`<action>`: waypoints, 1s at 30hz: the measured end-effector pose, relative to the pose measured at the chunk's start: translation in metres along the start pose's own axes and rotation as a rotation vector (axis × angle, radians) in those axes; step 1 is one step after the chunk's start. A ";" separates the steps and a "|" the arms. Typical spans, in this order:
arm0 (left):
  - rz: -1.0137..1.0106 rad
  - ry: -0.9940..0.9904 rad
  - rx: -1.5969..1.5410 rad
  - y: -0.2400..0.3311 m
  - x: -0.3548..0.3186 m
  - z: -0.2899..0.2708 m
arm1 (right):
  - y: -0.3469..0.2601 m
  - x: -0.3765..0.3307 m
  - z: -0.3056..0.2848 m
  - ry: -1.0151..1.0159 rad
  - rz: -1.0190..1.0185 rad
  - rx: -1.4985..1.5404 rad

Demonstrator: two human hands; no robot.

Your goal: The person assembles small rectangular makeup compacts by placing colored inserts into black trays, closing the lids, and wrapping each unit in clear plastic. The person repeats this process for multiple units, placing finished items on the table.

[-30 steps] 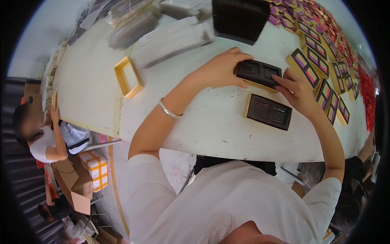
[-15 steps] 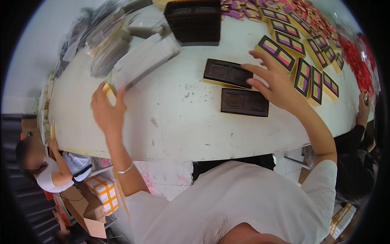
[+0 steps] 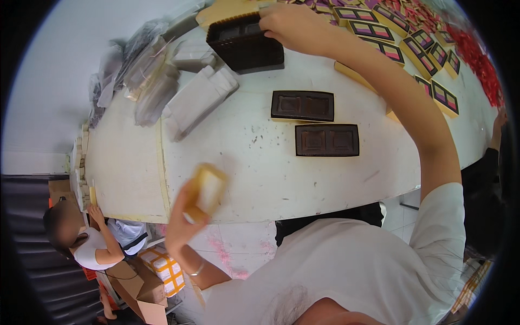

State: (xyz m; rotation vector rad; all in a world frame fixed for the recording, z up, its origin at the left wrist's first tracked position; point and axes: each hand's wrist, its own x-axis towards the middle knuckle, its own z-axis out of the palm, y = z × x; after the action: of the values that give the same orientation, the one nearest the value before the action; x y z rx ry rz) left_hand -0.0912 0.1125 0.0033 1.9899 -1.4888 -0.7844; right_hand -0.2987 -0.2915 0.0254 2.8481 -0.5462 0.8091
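Left hand (image 3: 181, 223): fingers closed around one gold box (image 3: 206, 172), held tilted near the table's front edge; box blurred, pale inside.

Right hand (image 3: 295, 27): arm extended across the table, thumb and fingertips at the upper right corner of a stack of dark trays (image 3: 246, 54) — whether they pinch a tray cannot be told.

Two dark-topped boxes (image 3: 302, 105), gold-sided, side by side on the white table (image 3: 244, 179), one set nearer the person and slightly to the right; each top with two square recesses.

Filled boxes (image 3: 445, 98), several, gold with dark inserts and pink, purple and yellow pieces, grouped at the right, some partly hidden behind the right forearm.

Pale stack (image 3: 200, 103), to the left of the dark trays; exact kind unclear.

Beyond the table's left end: one co-worker (image 3: 95, 249) — seated, light top — and an open cardboard carton (image 3: 127, 281).
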 end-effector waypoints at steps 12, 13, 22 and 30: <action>0.724 -0.163 0.244 0.109 0.092 0.136 | -0.033 -0.021 -0.121 0.121 0.380 0.617; 0.776 -0.063 0.292 0.104 0.091 0.137 | -0.036 -0.044 -0.137 0.139 0.404 0.815; 0.745 -0.058 0.126 0.092 0.092 0.145 | -0.088 -0.236 -0.138 -0.489 1.509 1.256; 0.757 -0.102 0.245 0.119 0.094 0.161 | -0.098 -0.225 -0.109 -0.419 1.412 1.185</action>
State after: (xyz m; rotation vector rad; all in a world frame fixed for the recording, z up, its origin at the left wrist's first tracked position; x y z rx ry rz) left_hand -0.2642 -0.0197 -0.0359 1.3493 -2.2672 -0.3859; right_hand -0.4922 -0.1075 -0.0039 3.0733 -3.2412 0.6976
